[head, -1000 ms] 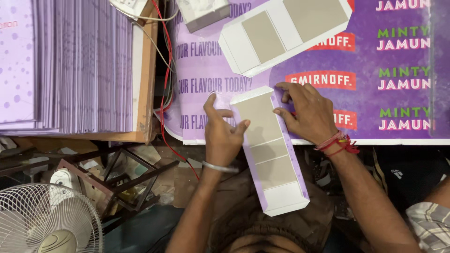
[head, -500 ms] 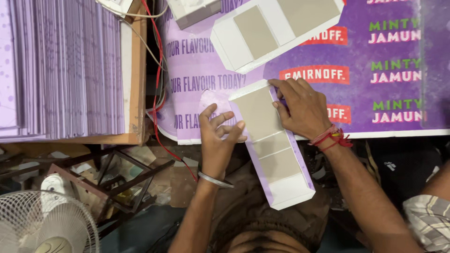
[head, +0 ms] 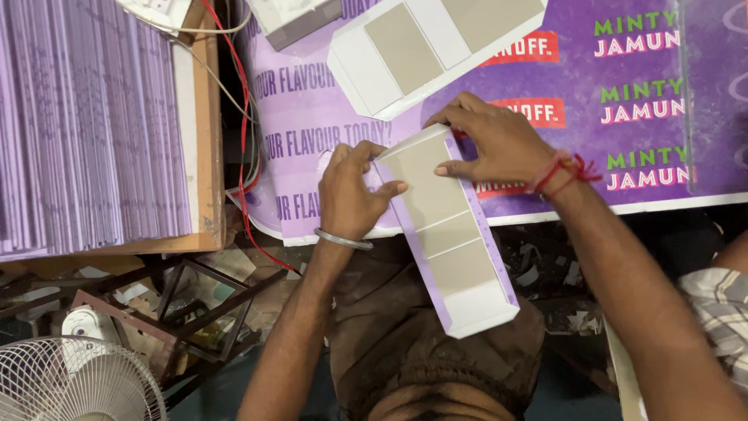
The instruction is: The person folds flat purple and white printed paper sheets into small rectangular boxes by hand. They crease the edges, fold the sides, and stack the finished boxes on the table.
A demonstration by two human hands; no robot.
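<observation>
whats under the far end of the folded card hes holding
The folded card lies on a purple printed sheet; both hands, left hand and right hand, cover parts there.

fan (head: 74,386): cut by bottom-left corner | purple sheet stack (head: 86,125): cut off left

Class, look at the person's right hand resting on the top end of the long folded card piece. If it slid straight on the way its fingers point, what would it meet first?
The right hand points left across the folded card piece. It would probably meet the left hand first, whose fingers grip the same end. Depth is hard to judge here.
</observation>
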